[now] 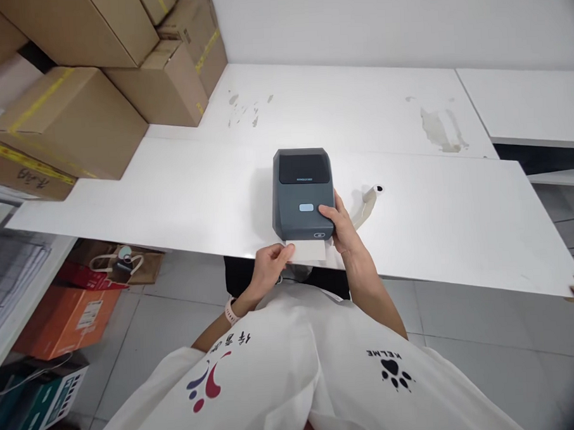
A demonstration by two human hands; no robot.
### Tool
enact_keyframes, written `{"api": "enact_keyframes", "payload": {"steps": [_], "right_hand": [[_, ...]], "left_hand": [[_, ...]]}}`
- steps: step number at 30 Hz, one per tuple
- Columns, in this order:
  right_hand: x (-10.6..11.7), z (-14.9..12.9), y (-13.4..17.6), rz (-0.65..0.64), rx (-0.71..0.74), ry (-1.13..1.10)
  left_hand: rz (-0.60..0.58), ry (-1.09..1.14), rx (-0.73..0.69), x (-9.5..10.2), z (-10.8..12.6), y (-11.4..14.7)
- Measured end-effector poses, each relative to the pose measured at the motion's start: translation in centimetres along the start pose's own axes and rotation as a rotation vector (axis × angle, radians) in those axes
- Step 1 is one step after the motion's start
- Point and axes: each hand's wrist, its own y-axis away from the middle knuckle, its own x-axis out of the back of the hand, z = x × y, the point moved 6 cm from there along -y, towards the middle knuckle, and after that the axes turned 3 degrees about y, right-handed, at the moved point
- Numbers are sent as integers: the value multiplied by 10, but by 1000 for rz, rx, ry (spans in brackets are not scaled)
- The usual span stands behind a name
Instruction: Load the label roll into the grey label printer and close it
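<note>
A dark grey label printer stands on the white table near its front edge, with a dark window on top and a pale button in the middle. From its front a blank white label sticks out over the table edge. My left hand pinches the label's left corner between thumb and fingers. My right hand grips the printer's front right side, thumb on top below the button and fingers along the side. Right of the printer lies a whitish curled strip, partly hidden behind my right hand.
Several cardboard boxes are stacked at the left end of the white table. Below on the left, an orange box and a teal box stand by a shelf. Worn patches mark the tabletop, and a white wall rises behind.
</note>
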Motion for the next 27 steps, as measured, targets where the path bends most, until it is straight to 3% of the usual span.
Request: {"api": "enact_keyframes", "payload": {"steps": [2,4,11,13,17,20,27], "right_hand": [[-2,-2,1,-16,27,44],[-3,-4,2,-30,56,105],[-7,-31,8,122,209,372],[-13,-36,7,103,213,372],[-17,-40,4,94,216,349],[-17,-40,2,101,235,364],[-1,-26,16,27,206,288]], "left_hand": [[-143,147,74,-17,0,-1],[-171,214,98,-24,3,-4],[-204,117,12,-9,-2,-7],[-108,73,-69,7,0,-8],[240,18,-226,41,12,-11],[361,21,-322,47,24,-16],[134,41,-319,17,35,-28]]}}
